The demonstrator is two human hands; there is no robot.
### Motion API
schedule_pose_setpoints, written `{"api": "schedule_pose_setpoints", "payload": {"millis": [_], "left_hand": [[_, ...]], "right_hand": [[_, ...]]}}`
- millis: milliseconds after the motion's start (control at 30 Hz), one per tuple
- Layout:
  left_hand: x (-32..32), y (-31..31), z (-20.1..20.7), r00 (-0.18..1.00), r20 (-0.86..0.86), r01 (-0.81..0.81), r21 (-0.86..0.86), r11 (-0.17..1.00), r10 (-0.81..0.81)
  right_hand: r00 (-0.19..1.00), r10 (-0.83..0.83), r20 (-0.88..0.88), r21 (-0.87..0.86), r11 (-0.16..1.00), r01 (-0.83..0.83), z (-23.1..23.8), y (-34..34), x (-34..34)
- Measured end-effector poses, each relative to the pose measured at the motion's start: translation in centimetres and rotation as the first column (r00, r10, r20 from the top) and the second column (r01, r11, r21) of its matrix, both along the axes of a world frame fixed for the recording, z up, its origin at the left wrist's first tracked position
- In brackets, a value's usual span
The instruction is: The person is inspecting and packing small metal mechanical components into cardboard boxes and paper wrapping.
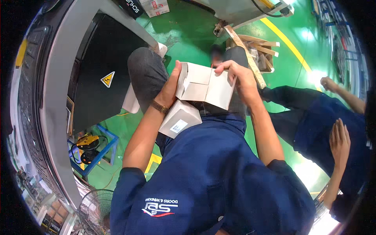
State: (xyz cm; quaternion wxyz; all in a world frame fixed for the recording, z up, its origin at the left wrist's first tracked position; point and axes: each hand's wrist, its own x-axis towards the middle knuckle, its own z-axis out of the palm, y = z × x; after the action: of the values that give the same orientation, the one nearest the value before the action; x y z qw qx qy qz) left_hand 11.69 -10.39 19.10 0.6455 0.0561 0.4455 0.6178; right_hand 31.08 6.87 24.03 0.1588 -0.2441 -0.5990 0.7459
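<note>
Over my lap I hold a white cardboard box between both hands, its flap panels facing up. My left hand grips its left side, with the thumb along the edge and the other fingers hidden behind it. My right hand is closed on the upper right edge, fingers bent over the rim. A second white box with a small printed label rests on my lap, just below the held one and beside my left wrist. What the held box contains, if anything, cannot be seen.
A co-worker in dark blue is close on my right. Ahead on the green floor lies an open carton with wooden strips. At left are a grey and black machine cabinet, a blue metal frame and a fan.
</note>
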Motion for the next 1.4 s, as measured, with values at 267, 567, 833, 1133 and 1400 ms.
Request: {"api": "schedule_pose_setpoints", "payload": {"millis": [267, 567, 833, 1133, 1400], "left_hand": [[-0.4, -0.4, 0.3, 0.998, 0.014, -0.063, 0.075, 0.995, 0.062], [0.3, -0.1, 0.5, 0.993, 0.001, -0.122, -0.003, 0.993, 0.122], [-0.2, -0.5, -0.6, 0.992, 0.038, -0.125, 0.068, 0.990, 0.123], [0.0, -2.0, -0.4, 0.991, -0.131, -0.025, 0.125, 0.992, 0.041], [0.2, -1.9, 1.2, 0.997, -0.067, 0.036, 0.127, 0.991, -0.027]], "right_hand": [[0.963, -0.112, 0.246, 0.935, 0.288, -0.205, 1.3, -0.9, -0.6], [0.983, 0.183, -0.002, 0.758, 0.641, -0.118, 1.4, -3.4, -0.9], [0.987, 0.120, 0.106, 0.767, 0.622, -0.158, 0.8, -5.5, -1.3], [0.993, 0.006, 0.116, 0.822, 0.560, -0.099, 1.5, -5.8, -1.4], [0.992, 0.071, 0.104, 0.829, 0.545, -0.126, 2.4, -3.8, -2.3]]}}
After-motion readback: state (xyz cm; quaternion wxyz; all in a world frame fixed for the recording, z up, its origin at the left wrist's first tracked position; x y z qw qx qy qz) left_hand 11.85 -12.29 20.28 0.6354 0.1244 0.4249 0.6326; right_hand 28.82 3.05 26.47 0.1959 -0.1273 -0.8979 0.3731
